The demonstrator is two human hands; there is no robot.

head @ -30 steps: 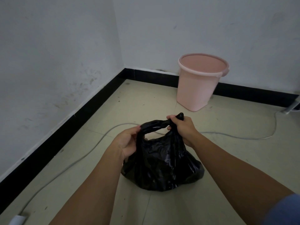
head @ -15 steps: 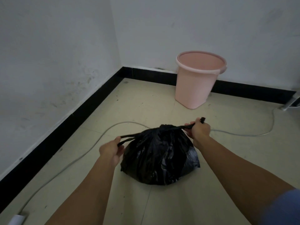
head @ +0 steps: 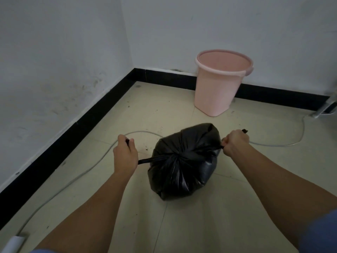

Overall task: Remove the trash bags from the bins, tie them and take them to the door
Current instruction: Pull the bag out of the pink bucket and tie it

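- The black trash bag (head: 184,161) sat on the tiled floor (head: 228,207) right between our two hands, its gathered neck puckered at the middle of its top.
- Our left hand (head: 125,156) was clenched around one twisted black handle strand, just to the left of the bag, the strand stretched taut from fist to knot.
- Our right hand (head: 235,142) was fisted on the other strand at the bag's upper right edge, a short black end poking out past the knuckles.
- So the two strands ran outward in opposite directions from the bunched centre, and folds fanned out from it like spokes.
- The bag looked thin, glossy and crinkled, rounded and full, with faint highlights on its creases.
- Beyond it, well apart, the pink plastic bin (head: 220,83) stood upright against the far wall, smooth, tapered toward the base, with a rolled rim; no liner showed inside.
- A pale cable (head: 273,144) curved across the floor behind the bag and along the left side.
- A glossy black skirting (head: 87,117) edged the scuffed white walls.
- The beige tiles showed dark specks near the bag.
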